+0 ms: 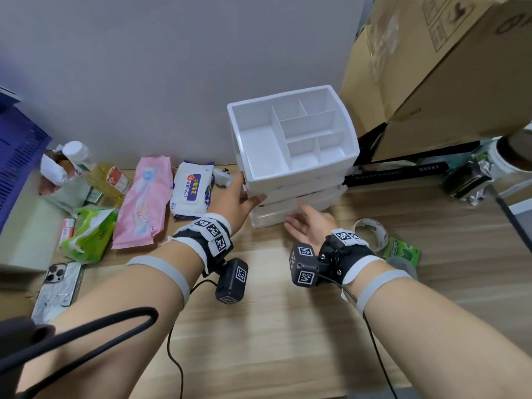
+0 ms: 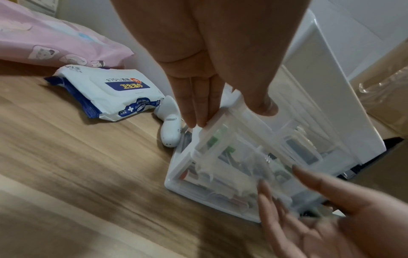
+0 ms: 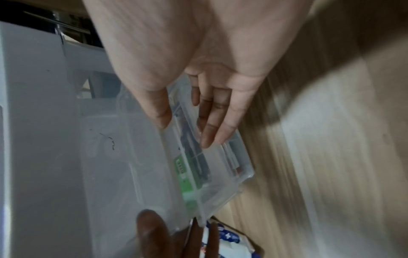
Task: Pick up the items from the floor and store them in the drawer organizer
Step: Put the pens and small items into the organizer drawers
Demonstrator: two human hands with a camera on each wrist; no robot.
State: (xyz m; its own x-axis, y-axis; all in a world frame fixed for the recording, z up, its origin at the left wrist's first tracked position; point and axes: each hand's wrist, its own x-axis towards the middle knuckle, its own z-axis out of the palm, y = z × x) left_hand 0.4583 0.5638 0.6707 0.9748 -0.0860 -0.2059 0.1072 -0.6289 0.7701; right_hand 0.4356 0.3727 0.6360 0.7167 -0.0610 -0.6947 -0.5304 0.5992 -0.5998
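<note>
A white drawer organizer [image 1: 299, 180] with an open compartment tray on top stands on the wooden floor against the wall. My left hand [image 1: 239, 197] rests at its left front corner, straight fingers along the side and thumb on a drawer front. A translucent drawer [image 2: 243, 157] holding small items sticks out a little. My right hand [image 1: 305, 223] hovers open, palm up, just before the lower drawers. On the floor lie a wet wipes pack [image 1: 191, 191], a pink pack [image 1: 142, 203], a green tissue pack [image 1: 89, 234], a white device [image 1: 223, 175], a tape roll [image 1: 371, 231] and a green gum pack [image 1: 401, 251].
Cardboard boxes [image 1: 446, 67] tower right of the organizer. A blue crate [image 1: 20, 151] stands far left, with a yellow bottle [image 1: 108, 178] and a phone [image 1: 57, 286] near it. Bare wooden floor lies between my arms.
</note>
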